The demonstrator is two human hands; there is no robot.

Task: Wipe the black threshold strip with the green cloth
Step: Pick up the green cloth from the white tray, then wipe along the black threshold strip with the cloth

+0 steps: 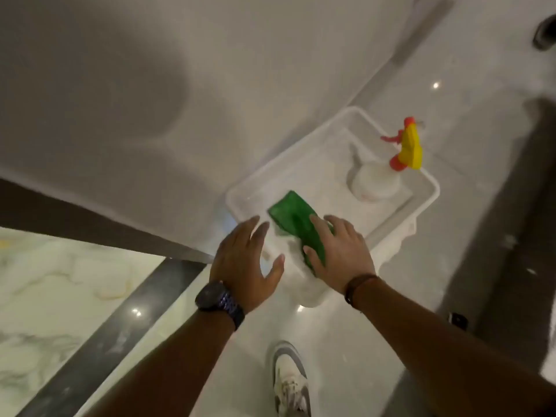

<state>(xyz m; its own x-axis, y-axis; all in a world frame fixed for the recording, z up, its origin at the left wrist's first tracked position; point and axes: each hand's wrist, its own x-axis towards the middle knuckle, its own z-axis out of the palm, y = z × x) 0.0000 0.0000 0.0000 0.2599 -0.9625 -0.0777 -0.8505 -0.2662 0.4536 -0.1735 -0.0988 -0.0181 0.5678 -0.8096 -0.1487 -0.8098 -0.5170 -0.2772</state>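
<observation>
A folded green cloth (pixel 293 216) lies in a white plastic tub (pixel 427 183) on the floor. My right hand (pixel 343 251) rests on the cloth, thumb and fingers closing around its near end. My left hand (pixel 245 260) hovers just left of it over the tub's near corner, fingers spread and holding nothing. The black threshold strip (pixel 99 347) runs diagonally across the lower left floor, between pale marble tiles, well left of both hands.
A white spray bottle (pixel 374 180) with a yellow and red trigger head stands in the tub's far right corner. A wall or door panel (pixel 120 85) fills the upper left. My shoe (pixel 290 380) is on the floor below the hands. A dark band (pixel 505 266) runs along the right.
</observation>
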